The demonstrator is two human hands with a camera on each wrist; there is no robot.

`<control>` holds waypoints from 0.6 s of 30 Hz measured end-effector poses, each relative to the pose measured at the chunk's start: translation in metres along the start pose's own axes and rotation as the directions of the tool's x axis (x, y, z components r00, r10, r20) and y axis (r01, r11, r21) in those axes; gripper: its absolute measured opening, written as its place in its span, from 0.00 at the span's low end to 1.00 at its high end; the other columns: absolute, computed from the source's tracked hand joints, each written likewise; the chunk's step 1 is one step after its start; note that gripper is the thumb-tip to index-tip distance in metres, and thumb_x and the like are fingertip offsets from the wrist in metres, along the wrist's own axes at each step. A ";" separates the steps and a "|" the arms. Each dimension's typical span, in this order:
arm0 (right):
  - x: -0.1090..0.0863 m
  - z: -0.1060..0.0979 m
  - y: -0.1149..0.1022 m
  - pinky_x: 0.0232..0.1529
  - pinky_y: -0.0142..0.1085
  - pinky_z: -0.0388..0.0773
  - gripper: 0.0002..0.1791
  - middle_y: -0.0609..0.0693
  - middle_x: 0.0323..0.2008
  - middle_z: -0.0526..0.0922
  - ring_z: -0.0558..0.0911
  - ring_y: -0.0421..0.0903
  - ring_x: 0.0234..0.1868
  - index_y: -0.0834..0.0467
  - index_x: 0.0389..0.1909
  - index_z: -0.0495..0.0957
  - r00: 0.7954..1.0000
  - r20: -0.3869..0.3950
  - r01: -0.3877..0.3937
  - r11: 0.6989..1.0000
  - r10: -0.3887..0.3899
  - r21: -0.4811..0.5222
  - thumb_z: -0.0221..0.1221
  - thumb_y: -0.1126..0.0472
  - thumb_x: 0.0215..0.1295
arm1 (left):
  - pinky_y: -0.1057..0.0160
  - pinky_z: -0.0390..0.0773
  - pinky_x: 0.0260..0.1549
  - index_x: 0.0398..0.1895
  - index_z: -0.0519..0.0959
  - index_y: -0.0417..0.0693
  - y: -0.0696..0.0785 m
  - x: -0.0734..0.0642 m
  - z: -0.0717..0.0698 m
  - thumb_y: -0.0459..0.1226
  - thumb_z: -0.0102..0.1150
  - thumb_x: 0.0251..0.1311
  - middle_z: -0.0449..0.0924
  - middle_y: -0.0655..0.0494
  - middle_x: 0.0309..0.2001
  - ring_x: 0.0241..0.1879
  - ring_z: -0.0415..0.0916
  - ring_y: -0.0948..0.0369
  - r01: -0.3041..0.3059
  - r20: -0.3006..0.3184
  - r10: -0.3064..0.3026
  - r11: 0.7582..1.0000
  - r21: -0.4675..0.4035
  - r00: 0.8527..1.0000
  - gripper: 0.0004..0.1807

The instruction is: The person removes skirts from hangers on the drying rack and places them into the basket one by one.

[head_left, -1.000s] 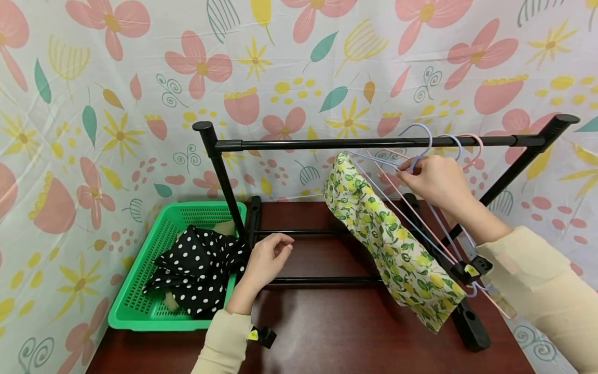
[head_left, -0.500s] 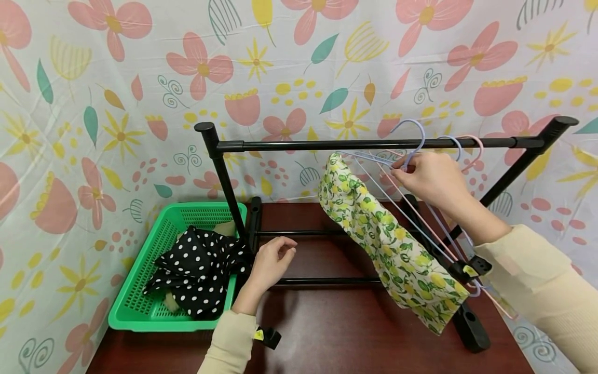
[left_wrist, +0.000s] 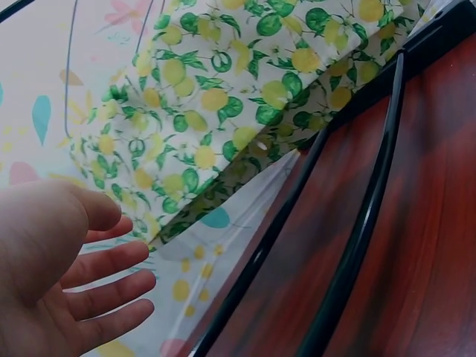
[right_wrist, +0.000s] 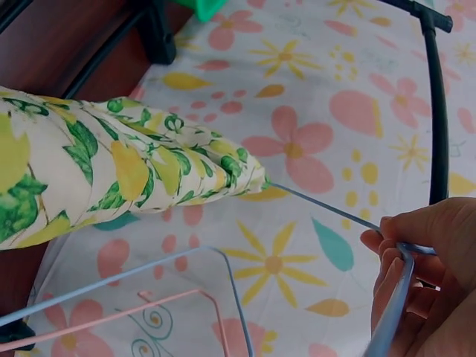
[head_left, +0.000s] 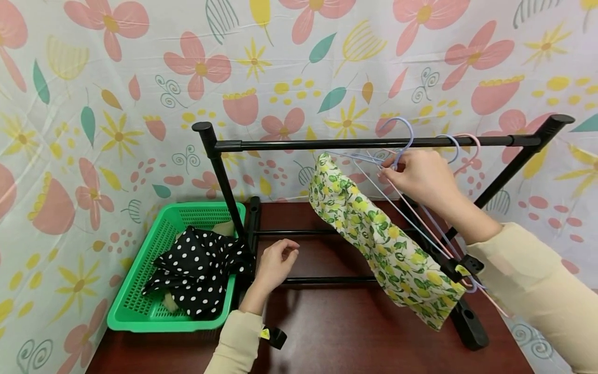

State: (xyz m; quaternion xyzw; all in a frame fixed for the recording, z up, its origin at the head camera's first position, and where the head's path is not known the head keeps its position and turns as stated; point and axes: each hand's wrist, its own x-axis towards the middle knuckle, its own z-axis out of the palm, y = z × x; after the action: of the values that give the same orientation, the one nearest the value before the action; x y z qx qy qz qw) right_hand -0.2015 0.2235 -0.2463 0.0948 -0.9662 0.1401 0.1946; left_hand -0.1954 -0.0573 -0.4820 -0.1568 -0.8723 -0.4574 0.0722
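My right hand (head_left: 422, 179) pinches the neck of a lavender clothes hanger (head_left: 410, 132), just below its hook. The hook arches over the black rail (head_left: 299, 144). A lemon-print cloth (head_left: 374, 228), white with yellow fruit and green leaves, hangs from this hanger and slants down to the right. In the right wrist view, thumb and fingers meet at the hanger's neck, and its thin arm runs into the cloth (right_wrist: 171, 163). My left hand (head_left: 275, 262) hovers below the rail, left of the cloth, holding nothing. Its fingers (left_wrist: 111, 297) are loosely spread in the left wrist view.
Another lavender hanger (head_left: 457, 148) and a pink hanger (head_left: 475, 145) hang farther right on the rail. A green basket (head_left: 119, 306) on the left holds a black polka-dot cloth (head_left: 201, 265). The rack's lower bars (head_left: 327, 280) cross above the dark red table (head_left: 317, 332).
My right hand has slid the lavender hanger leftward along the rail, and the lemon-print cloth has shifted left with it. My left hand has drifted slightly right.
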 end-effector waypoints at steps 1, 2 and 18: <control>0.000 0.000 0.000 0.11 0.35 0.54 0.11 0.47 0.09 0.73 0.63 0.44 0.10 0.56 0.23 0.83 1.000 0.002 -0.005 1.000 0.005 0.002 0.60 0.54 0.58 | 0.66 0.78 0.35 0.37 0.80 0.54 0.000 0.001 0.003 0.36 0.56 0.60 0.80 0.61 0.35 0.34 0.78 0.65 0.009 0.009 -0.008 1.000 -0.010 1.000 0.06; 0.001 0.001 0.000 0.12 0.35 0.55 0.11 0.47 0.10 0.74 0.63 0.44 0.10 0.56 0.24 0.83 1.000 0.000 -0.004 1.000 0.004 0.002 0.60 0.54 0.58 | 0.65 0.78 0.36 0.38 0.80 0.54 0.000 0.002 0.005 0.37 0.55 0.60 0.80 0.61 0.35 0.34 0.78 0.65 0.017 0.018 -0.017 1.000 -0.019 1.000 0.06; 0.002 0.002 -0.001 0.10 0.34 0.55 0.09 0.49 0.11 0.75 0.62 0.44 0.09 0.57 0.30 0.84 0.999 -0.027 -0.024 1.000 0.024 -0.004 0.59 0.57 0.58 | 0.64 0.78 0.38 0.40 0.80 0.51 -0.003 0.017 0.050 0.36 0.55 0.60 0.82 0.53 0.39 0.38 0.78 0.61 0.085 0.081 -0.072 0.982 -0.171 0.994 0.07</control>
State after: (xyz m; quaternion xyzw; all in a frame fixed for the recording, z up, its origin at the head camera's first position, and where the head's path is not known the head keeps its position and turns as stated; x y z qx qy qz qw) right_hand -0.2041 0.2216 -0.2465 0.0807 -0.9649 0.1414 0.2059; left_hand -0.2118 -0.0142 -0.5079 -0.1451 -0.8365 -0.5283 0.0076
